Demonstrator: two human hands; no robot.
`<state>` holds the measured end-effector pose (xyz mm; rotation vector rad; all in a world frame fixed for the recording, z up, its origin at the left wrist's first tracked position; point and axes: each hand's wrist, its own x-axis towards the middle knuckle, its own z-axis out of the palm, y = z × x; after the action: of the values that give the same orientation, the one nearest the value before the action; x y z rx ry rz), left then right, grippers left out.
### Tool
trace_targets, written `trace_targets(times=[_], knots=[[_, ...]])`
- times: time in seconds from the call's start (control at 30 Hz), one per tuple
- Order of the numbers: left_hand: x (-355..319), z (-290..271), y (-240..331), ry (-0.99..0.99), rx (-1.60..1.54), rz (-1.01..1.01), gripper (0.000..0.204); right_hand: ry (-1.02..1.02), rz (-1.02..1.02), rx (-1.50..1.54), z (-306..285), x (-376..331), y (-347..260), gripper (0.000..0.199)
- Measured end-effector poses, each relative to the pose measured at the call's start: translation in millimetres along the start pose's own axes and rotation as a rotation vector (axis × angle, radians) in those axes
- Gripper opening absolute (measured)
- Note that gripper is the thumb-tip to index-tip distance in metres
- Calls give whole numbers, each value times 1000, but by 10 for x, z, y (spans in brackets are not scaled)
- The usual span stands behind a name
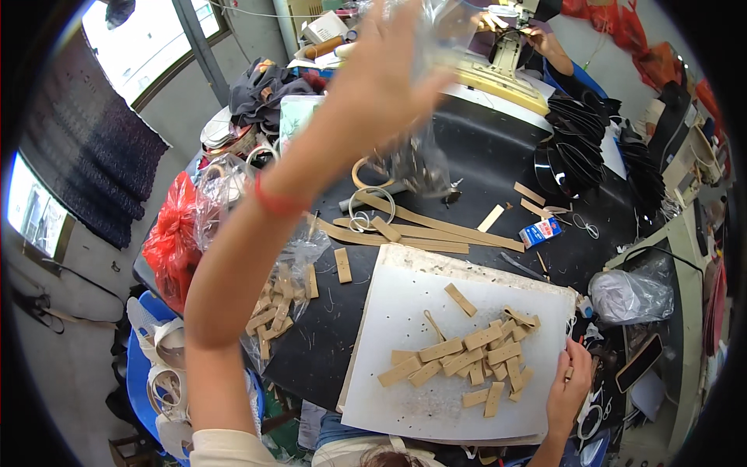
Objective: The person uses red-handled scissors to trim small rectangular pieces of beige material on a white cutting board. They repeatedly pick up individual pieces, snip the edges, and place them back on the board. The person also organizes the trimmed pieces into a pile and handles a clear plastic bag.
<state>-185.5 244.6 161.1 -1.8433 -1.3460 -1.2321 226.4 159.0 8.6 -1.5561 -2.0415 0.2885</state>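
Observation:
My left hand [385, 78] is raised high over the far side of the table, blurred by motion. A clear plastic bag [424, 159] with dark contents is beside and below it. Whether its fingers grip the bag cannot be made out. My right hand [569, 385] is closed at the right edge of a white board [373, 366], fingers curled against that edge. On the board lies a loose pile of short tan strips with small holes [463, 359]. One tan strip [461, 300] lies apart, above the pile.
Long tan strips [436, 229], a white cord coil [372, 208] and a small blue box [540, 232] lie beyond the board. More tan pieces [272, 311] spill from plastic at left, near a red bag [173, 241]. Another person's hand [548, 48] is at a sewing machine [506, 62].

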Motion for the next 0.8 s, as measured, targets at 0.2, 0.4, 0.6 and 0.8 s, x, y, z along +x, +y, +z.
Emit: trace_targets(times=[0.2,0.4,0.6,0.8], knots=[[-1746,-522,530,-865,241,-34,64,-207,-331,248,317,469,-726,25],[-2415,-1302,104,-992,625,-502,81,-479,-480,252,878,812,-1464,20],[-2584,-1938,-6,-835,616,-750,74,-597,-605,298,1371,937,-1800,18],[-2608,-2239,-20,-592,313,-1188,11,-688,-765,273,1562,898,-2129,22]])
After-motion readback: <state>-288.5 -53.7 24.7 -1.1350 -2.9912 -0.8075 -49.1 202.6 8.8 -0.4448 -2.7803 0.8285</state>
